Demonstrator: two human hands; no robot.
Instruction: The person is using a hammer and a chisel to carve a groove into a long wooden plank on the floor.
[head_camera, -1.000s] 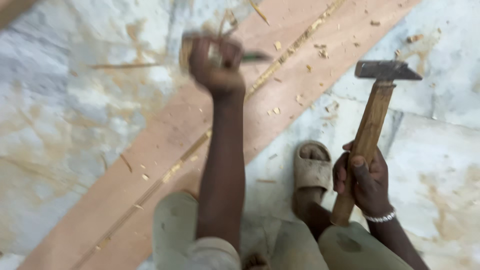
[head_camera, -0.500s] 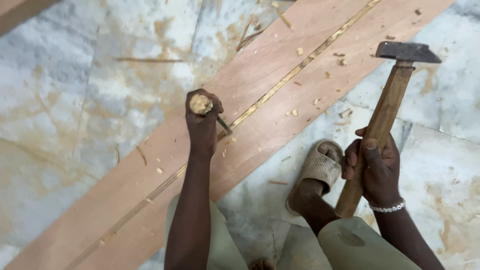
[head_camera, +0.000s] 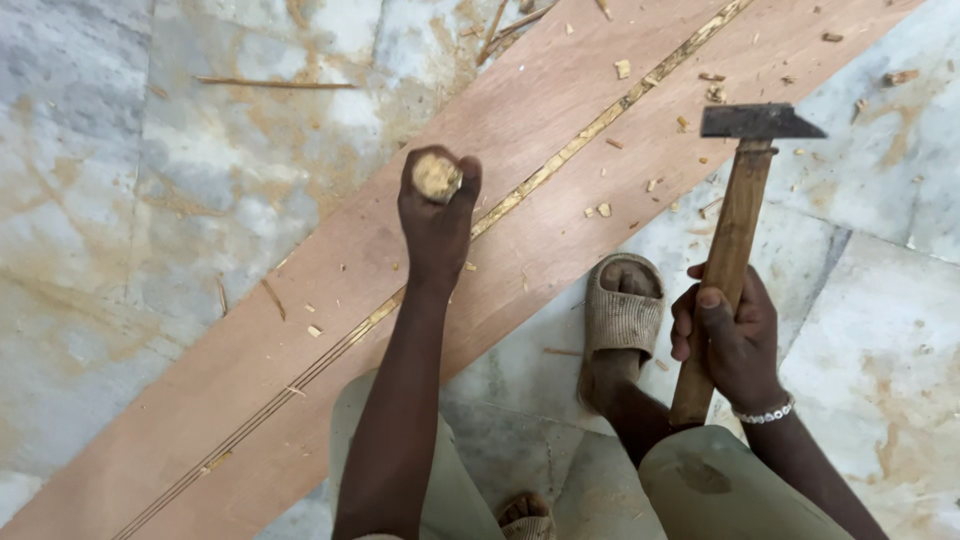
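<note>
Hammer (head_camera: 738, 215) lower than before, left hand (head_camera: 436, 225) unmoved on chisel (head_camera: 437, 177).

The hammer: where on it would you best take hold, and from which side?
Grip the hammer low on its wooden handle, coming from the side, as the right hand does. The long straight shaft suits a wrap-around grip, and the heavy metal head sits at the far end.

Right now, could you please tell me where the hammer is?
In the head view the hammer stands upright on the right side, its wooden handle gripped by the right hand, beside the sandalled foot and the long wooden board.
</note>
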